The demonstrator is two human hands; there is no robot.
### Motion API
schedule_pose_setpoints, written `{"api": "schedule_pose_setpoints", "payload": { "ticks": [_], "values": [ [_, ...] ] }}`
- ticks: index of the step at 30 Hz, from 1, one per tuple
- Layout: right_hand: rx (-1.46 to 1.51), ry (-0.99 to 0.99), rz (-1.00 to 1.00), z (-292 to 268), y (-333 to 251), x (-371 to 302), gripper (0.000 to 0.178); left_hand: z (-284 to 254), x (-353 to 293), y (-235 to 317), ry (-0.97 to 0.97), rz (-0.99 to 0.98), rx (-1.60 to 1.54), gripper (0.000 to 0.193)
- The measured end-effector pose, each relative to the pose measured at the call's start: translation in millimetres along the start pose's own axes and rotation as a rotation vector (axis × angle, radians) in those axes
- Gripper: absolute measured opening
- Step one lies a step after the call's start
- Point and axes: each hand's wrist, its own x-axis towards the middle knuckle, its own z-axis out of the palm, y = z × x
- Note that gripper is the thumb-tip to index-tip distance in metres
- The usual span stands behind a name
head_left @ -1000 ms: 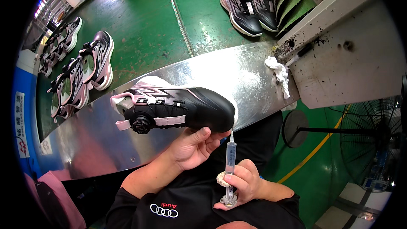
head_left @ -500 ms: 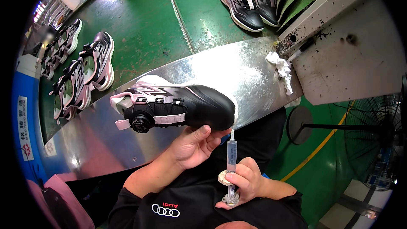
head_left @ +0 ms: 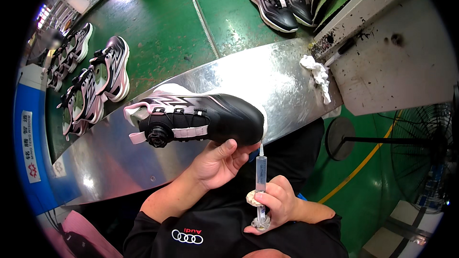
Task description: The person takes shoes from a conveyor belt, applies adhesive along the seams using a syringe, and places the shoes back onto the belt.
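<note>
A black and pink sneaker (head_left: 215, 114) with a dial closure lies on its side over the metal ledge, toe to the right. My left hand (head_left: 217, 165) grips it from beneath near the toe; some fingers are hidden behind the shoe. In my right hand (head_left: 277, 200) is a clear syringe (head_left: 261, 174), held upright with its tip at the edge between the toe and the white sole. Clear contents show in its barrel. Pale lumpy material wraps its flange and plunger end. My fingers close around the flange and the thumb lies by the plunger end.
The steel ledge (head_left: 291, 81) borders a green conveyor belt (head_left: 158, 33). Several similar sneakers (head_left: 112, 69) stand at left, and a pair (head_left: 275, 7) at the far right beside green slats. Crumpled white tissue (head_left: 316, 76) and a marker (head_left: 340, 53) lie by a grey panel. A fan (head_left: 423, 153) stands at right.
The view has shifted slightly. Both hands, the sneaker and the syringe keep nearly the same places, with the syringe tip still at the toe edge.
</note>
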Motion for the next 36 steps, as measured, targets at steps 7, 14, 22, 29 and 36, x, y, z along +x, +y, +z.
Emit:
{"api": "schedule_pose_setpoints", "payload": {
  "ticks": [7,14,22,29,36],
  "values": [
    [0.039,-0.017,-0.026,-1,-3,-2,0.075,-3,-8,3,0.027,0.028,0.023,0.036],
    [-0.325,0.111,-0.095,-20,34,-26,0.109,-32,-50,-4,-0.072,0.0,0.043,0.043],
    [-0.327,0.083,-0.009,-7,122,38,0.092,5,-145,19,0.425,0.278,0.472,0.078],
    [-0.248,0.117,0.105,1,129,42,0.091,27,-15,88,0.2,0.372,0.694,0.068],
    [-0.26,0.066,0.165,11,118,48,0.092,21,116,135,0.349,0.337,0.815,0.035]
  ]
}}
